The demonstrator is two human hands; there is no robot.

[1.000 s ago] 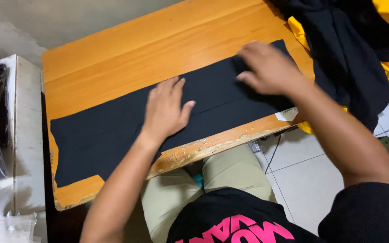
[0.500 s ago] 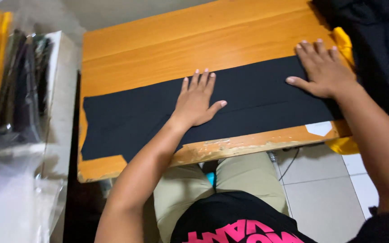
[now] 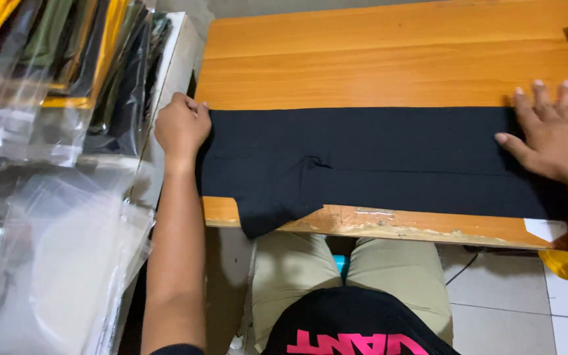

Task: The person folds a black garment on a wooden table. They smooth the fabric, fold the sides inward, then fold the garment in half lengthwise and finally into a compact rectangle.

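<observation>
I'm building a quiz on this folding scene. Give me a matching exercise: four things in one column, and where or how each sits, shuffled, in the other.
Things:
1. left hand
2. right hand
3. black garment
4. clear plastic bags

Places or states:
A. spread flat along the wooden table
B. piled left of the table
C. palm pressed flat on the cloth's right end
D. closed on the cloth's left edge

Pairs: 1-D, 2-C, 3-A, 4-B
</observation>
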